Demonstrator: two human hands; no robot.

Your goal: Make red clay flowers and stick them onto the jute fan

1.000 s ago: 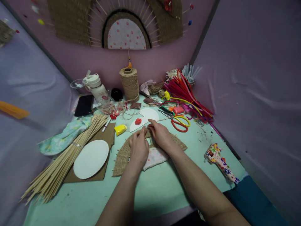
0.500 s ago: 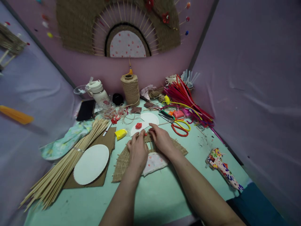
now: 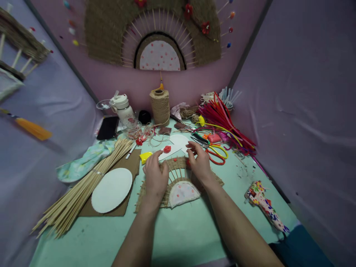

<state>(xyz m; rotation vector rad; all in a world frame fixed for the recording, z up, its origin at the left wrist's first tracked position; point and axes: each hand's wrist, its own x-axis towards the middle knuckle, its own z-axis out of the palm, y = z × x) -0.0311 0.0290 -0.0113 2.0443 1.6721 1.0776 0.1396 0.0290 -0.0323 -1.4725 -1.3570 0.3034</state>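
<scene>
A woven fan (image 3: 178, 163) of twine over thin sticks, with a dotted white half-round centre (image 3: 183, 193), lies on the table under both hands. My left hand (image 3: 156, 173) is over the fan's left side, thumb and fingers apart, its fingertips beside a lump of red clay (image 3: 167, 149) on white paper. My right hand (image 3: 199, 163) is above the fan's right side, fingers bent and apart, with nothing visible between them. On the woven band sits a small red piece (image 3: 175, 160). Another red spot shows partly behind the right hand.
At left lie a bundle of sticks (image 3: 83, 189) and a white oval card (image 3: 112, 190) on cardboard. Behind stand a twine spool (image 3: 160, 108) and a bottle (image 3: 122, 107). Scissors (image 3: 217, 155) and pipe cleaners (image 3: 225, 118) are at right, with a patterned glue gun (image 3: 265, 205) nearer.
My hands have moved apart from above the fan's middle, left hand leftward and right hand rightward. The small red piece on the band now shows uncovered. The view has shifted slightly.
</scene>
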